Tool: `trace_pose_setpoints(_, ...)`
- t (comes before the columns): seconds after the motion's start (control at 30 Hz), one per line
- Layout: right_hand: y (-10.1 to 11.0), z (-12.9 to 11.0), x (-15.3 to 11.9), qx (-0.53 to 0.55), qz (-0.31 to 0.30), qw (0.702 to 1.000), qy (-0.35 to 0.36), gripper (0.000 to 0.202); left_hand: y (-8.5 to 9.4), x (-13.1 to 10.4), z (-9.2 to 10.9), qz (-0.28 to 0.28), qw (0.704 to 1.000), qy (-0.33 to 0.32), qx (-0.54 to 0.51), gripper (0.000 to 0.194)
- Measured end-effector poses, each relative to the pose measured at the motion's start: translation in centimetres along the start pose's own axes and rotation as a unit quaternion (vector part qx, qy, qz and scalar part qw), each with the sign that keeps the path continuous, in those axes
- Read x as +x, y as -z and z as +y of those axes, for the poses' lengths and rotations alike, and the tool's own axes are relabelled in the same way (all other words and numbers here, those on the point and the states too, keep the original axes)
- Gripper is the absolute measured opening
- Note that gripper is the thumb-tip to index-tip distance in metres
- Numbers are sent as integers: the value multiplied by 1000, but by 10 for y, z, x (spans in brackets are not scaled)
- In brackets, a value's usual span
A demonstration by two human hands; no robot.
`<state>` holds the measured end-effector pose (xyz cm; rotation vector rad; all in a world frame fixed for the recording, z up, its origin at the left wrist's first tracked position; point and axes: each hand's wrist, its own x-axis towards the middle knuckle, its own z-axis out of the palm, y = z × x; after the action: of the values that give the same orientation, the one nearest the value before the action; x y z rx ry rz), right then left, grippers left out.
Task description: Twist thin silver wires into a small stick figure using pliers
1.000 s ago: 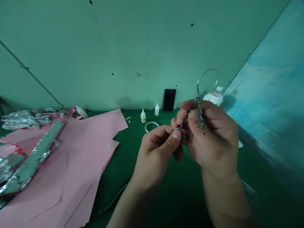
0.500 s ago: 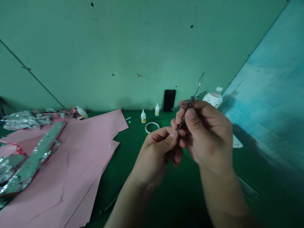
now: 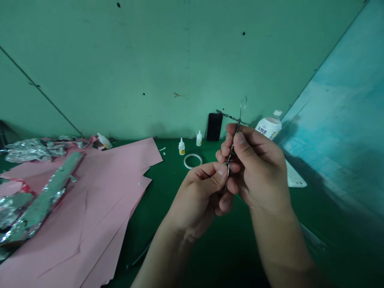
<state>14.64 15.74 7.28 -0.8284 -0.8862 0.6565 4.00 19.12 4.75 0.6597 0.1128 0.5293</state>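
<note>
Between my hands is a twisted wire figure (image 3: 239,121), with a thin loop at its top, two twisted side arms and a twisted stem. My right hand (image 3: 259,168) pinches the stem between thumb and fingers, just below the crossing. Lower down, my left hand (image 3: 207,184) grips the stem's bottom end with thumb and forefinger, and loose wire ends stick out below the thumb tip. Both hands are raised over the green table, and their curled fingers hide part of the stem.
Pink sheets (image 3: 102,192) with crumpled silver foil (image 3: 36,150) cover the left. Behind my hands are small glue bottles (image 3: 181,147), a white ring (image 3: 193,155) and a phone (image 3: 214,127) leaning on the wall. A white bottle (image 3: 268,125) stands right; thin wires (image 3: 313,236) lie near my right forearm.
The wire figure has turned, so its side arms now slant the other way and its top loop stands more upright. More wire shows below my left thumb. Both hands keep their hold.
</note>
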Motion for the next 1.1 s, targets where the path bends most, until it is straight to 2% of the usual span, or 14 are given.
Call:
trace_pose_setpoints(0.13,0,1,0,11,1,1000,-5,10,0,0,0,8,1000,-2,4,15)
trace_pose_setpoints(0.43,-1,2,2,42,10,999,-18,7,-4,2,0,46,998,-29,21,25)
trace_pose_setpoints(0.6,0,3,2,47,22,999,-11,10,-5,1,-1,66,997,-37,14,21)
trace_pose_setpoints(0.9,-1,3,2,34,1,999,-24,9,-3,-1,2,49,992,-34,107,30)
trace_pose_setpoints(1.1,-2,4,3,57,3,998,-36,10,-3,-1,4,58,980,-43,186,33)
